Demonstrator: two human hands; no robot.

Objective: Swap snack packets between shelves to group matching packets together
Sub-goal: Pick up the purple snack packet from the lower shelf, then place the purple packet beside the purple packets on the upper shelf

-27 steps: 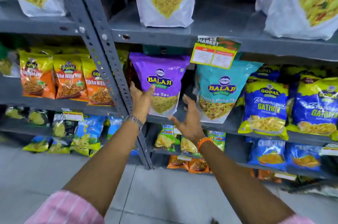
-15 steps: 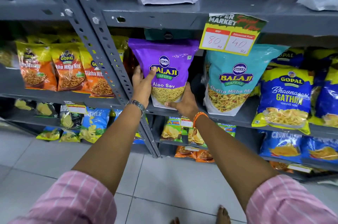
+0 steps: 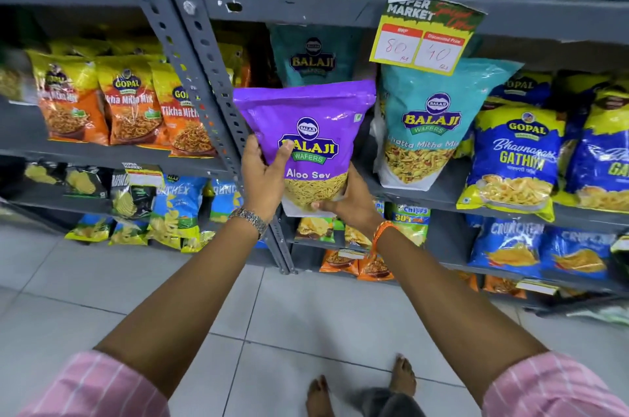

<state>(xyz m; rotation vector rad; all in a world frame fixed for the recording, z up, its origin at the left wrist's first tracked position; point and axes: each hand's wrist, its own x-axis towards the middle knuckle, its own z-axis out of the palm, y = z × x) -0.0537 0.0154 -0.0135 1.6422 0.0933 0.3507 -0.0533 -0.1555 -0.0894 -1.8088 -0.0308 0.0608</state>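
A purple Balaji Aloo Sev packet [image 3: 316, 117] is lifted off the middle shelf [image 3: 425, 198] and held in front of it. My left hand [image 3: 263, 178] grips its left side, thumb across the front. My right hand [image 3: 350, 202] cups its bottom right corner. A teal Balaji packet [image 3: 315, 55] stands behind where the purple one was. Another teal Balaji Khatta Mitha packet [image 3: 425, 130] stands to its right. Blue and yellow Gopal Gathiya packets [image 3: 514, 158] fill the right of the same shelf.
A grey perforated upright post [image 3: 200, 76] slants just left of my left hand. Orange Gopal Tikha Mitha Mix packets [image 3: 129, 103] stand on the left rack. A price tag [image 3: 425, 35] hangs from the upper shelf edge. Chip packets fill the lower shelves. Bare feet [image 3: 360, 386] stand on the tiled floor.
Both hands closed on the purple Aloo Sev packet and pulled it off the shelf toward me, uncovering a teal Balaji packet behind it. The camera tilted down.
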